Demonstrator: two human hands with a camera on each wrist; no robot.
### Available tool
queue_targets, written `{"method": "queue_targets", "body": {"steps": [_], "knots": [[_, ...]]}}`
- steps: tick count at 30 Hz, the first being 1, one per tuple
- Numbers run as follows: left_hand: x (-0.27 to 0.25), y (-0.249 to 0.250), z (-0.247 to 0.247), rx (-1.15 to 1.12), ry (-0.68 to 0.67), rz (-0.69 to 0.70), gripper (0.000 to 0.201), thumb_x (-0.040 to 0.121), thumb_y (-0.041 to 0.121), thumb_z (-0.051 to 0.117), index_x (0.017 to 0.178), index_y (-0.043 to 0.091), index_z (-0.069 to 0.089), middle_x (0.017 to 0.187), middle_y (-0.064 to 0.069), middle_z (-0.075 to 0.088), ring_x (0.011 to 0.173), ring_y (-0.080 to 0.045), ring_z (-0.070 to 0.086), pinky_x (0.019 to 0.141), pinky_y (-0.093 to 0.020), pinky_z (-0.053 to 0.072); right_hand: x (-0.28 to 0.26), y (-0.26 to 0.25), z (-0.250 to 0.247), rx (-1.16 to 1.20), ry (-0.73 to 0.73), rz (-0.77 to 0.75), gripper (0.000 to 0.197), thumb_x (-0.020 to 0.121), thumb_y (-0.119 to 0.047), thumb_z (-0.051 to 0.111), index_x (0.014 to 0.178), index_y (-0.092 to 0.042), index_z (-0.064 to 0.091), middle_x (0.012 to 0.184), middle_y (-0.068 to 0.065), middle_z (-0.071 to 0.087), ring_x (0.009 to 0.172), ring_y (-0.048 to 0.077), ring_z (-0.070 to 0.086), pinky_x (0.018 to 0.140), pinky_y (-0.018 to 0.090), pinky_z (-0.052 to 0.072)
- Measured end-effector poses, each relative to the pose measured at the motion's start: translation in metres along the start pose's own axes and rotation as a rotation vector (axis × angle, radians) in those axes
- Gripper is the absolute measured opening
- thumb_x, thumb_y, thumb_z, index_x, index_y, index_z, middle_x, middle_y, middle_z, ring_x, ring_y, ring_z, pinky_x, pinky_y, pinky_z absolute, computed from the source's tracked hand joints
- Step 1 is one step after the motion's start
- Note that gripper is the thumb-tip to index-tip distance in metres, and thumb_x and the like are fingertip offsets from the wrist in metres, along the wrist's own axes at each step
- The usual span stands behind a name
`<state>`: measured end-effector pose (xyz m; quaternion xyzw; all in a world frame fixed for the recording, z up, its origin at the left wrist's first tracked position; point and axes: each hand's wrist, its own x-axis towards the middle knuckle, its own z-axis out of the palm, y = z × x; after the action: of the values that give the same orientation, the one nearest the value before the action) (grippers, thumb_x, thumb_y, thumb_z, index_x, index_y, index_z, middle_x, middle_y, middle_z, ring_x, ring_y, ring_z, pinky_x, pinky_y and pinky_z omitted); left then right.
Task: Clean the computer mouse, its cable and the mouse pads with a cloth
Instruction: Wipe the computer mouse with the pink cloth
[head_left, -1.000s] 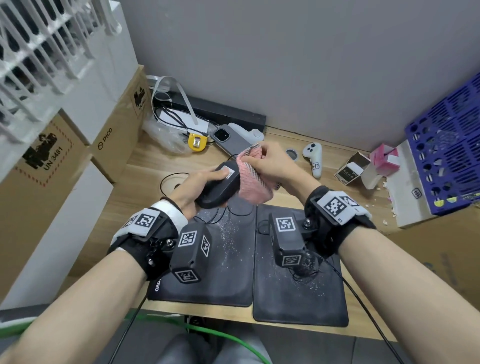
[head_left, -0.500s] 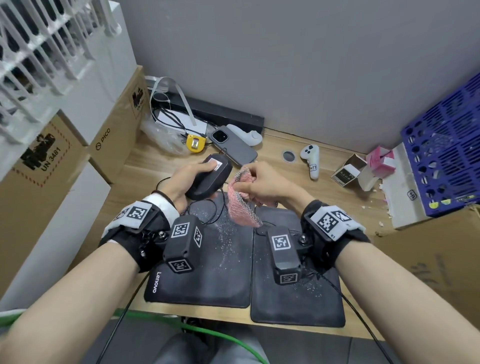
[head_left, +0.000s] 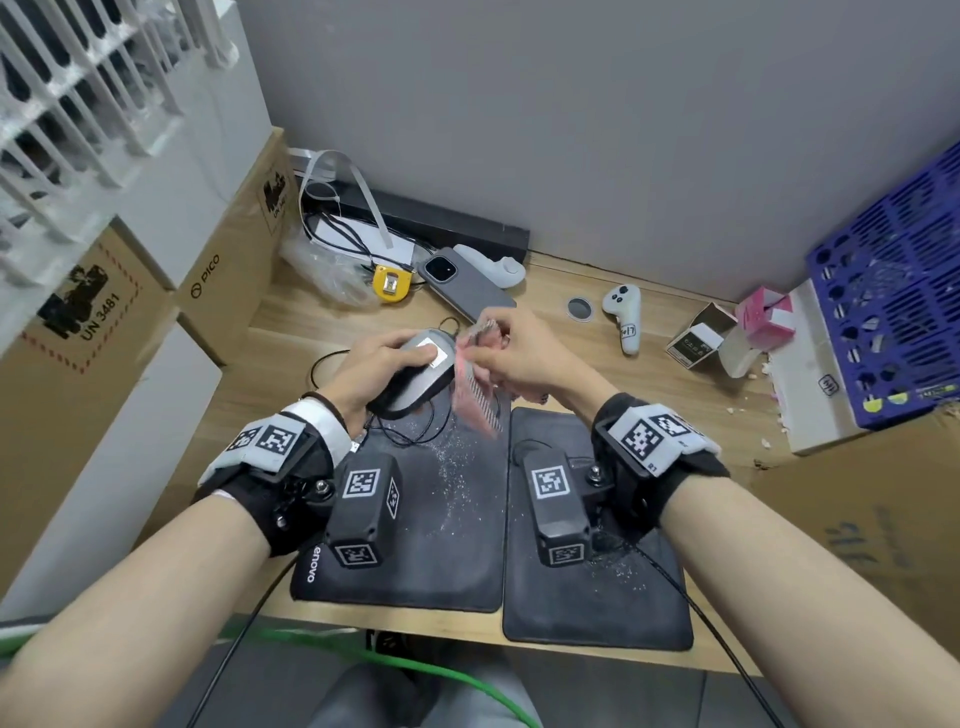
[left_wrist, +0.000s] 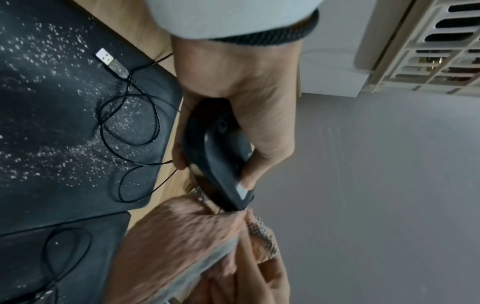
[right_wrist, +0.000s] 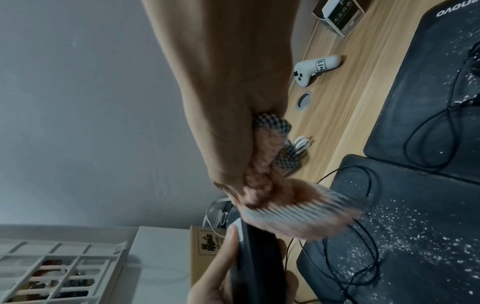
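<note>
Right now my left hand (head_left: 382, 366) has its fingers and thumb curled round the black computer mouse (head_left: 415, 371), holding it underside-up above the far edge of the left mouse pad (head_left: 436, 519). My right hand (head_left: 524, 358) pinches a bunched pink cloth (head_left: 475, 395) whose loose end hangs just beside the mouse, at its right edge. Its cable (left_wrist: 135, 115) lies looped on the speckled left pad, with the right mouse pad (head_left: 597, 597) lying alongside on the wooden desk (head_left: 649, 384).
</note>
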<state>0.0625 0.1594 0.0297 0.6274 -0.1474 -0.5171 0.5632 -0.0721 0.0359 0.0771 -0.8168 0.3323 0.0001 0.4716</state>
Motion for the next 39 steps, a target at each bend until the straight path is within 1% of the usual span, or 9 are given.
{"method": "queue_targets", "body": {"steps": [3, 7, 10, 14, 20, 23, 28, 35, 39], "knots": [[0.0, 0.001, -0.003, -0.071, 0.042, -0.013, 0.023, 0.088, 0.019, 0.064, 0.11, 0.016, 0.067, 0.09, -0.011, 0.069, 0.068, -0.022, 0.066, 0.048, -0.028, 0.055, -0.005, 0.005, 0.003, -0.139, -0.127, -0.016, 0.02, 0.085, -0.011, 0.068, 0.071, -0.016, 0.056, 0.064, -0.002, 0.06, 0.052, 0.006, 0.057, 0.052, 0.023, 0.047], [0.0, 0.002, -0.004, -0.046, 0.02, -0.01, 0.025, 0.087, 0.02, 0.065, 0.111, 0.013, 0.067, 0.087, -0.011, 0.069, 0.065, -0.02, 0.066, 0.05, -0.028, 0.055, -0.003, 0.008, -0.002, 0.041, 0.108, 0.055, 0.012, 0.088, -0.011, 0.064, 0.091, 0.001, 0.06, 0.077, 0.014, 0.066, 0.051, 0.008, 0.055, 0.043, 0.017, 0.042], [-0.002, 0.0, -0.002, -0.009, -0.035, -0.002, 0.022, 0.087, 0.02, 0.066, 0.109, 0.014, 0.068, 0.086, -0.01, 0.069, 0.067, -0.023, 0.065, 0.052, -0.03, 0.055, 0.006, 0.006, -0.004, 0.118, 0.27, 0.046, 0.01, 0.089, -0.017, 0.064, 0.083, -0.013, 0.057, 0.072, 0.003, 0.062, 0.056, 0.014, 0.055, 0.048, 0.024, 0.045], [0.0, -0.001, 0.004, -0.004, -0.017, 0.024, 0.019, 0.087, 0.018, 0.066, 0.105, 0.013, 0.069, 0.084, -0.011, 0.068, 0.063, -0.023, 0.063, 0.05, -0.031, 0.053, 0.011, 0.008, 0.015, 0.143, 0.295, 0.063, 0.016, 0.088, -0.026, 0.067, 0.087, -0.01, 0.061, 0.079, 0.005, 0.067, 0.074, 0.023, 0.064, 0.074, 0.04, 0.054], [0.006, -0.013, -0.001, -0.079, 0.07, -0.013, 0.025, 0.088, 0.023, 0.065, 0.113, 0.016, 0.067, 0.101, -0.017, 0.069, 0.077, -0.028, 0.066, 0.054, -0.033, 0.056, -0.008, 0.018, 0.01, 0.075, 0.12, 0.011, 0.021, 0.085, -0.016, 0.07, 0.089, 0.002, 0.061, 0.067, 0.002, 0.061, 0.056, 0.009, 0.056, 0.055, 0.021, 0.044], [0.009, -0.013, 0.003, -0.175, 0.108, -0.04, 0.026, 0.089, 0.025, 0.063, 0.113, 0.015, 0.066, 0.099, -0.014, 0.069, 0.072, -0.025, 0.065, 0.056, -0.031, 0.057, -0.011, 0.021, 0.015, 0.15, 0.165, 0.041, 0.02, 0.087, -0.017, 0.068, 0.095, 0.0, 0.062, 0.079, 0.016, 0.069, 0.058, 0.018, 0.061, 0.051, 0.028, 0.046], [0.012, -0.016, 0.016, -0.214, 0.054, -0.002, 0.031, 0.091, 0.027, 0.063, 0.119, 0.015, 0.064, 0.109, -0.009, 0.07, 0.092, -0.023, 0.064, 0.078, -0.033, 0.052, -0.001, 0.02, 0.027, 0.192, 0.341, 0.07, 0.019, 0.086, -0.033, 0.067, 0.089, -0.015, 0.063, 0.081, 0.005, 0.072, 0.078, 0.025, 0.069, 0.075, 0.048, 0.057], [0.02, 0.004, 0.02, -0.345, 0.111, 0.064, 0.02, 0.096, 0.03, 0.054, 0.115, 0.024, 0.058, 0.093, -0.004, 0.064, 0.074, -0.018, 0.06, 0.055, -0.023, 0.05, -0.027, 0.013, 0.047, 0.237, 0.102, -0.07, 0.007, 0.088, -0.013, 0.065, 0.086, -0.007, 0.063, 0.066, 0.005, 0.064, 0.047, 0.016, 0.056, 0.045, 0.027, 0.045], [0.022, 0.017, 0.025, -0.458, 0.168, 0.107, 0.027, 0.097, 0.028, 0.055, 0.123, 0.021, 0.052, 0.106, -0.008, 0.062, 0.081, -0.022, 0.061, 0.055, -0.028, 0.052, -0.033, 0.017, 0.069, 0.164, 0.043, -0.027, 0.011, 0.084, -0.019, 0.068, 0.086, -0.008, 0.067, 0.062, 0.001, 0.063, 0.051, 0.016, 0.054, 0.052, 0.029, 0.045]]}}
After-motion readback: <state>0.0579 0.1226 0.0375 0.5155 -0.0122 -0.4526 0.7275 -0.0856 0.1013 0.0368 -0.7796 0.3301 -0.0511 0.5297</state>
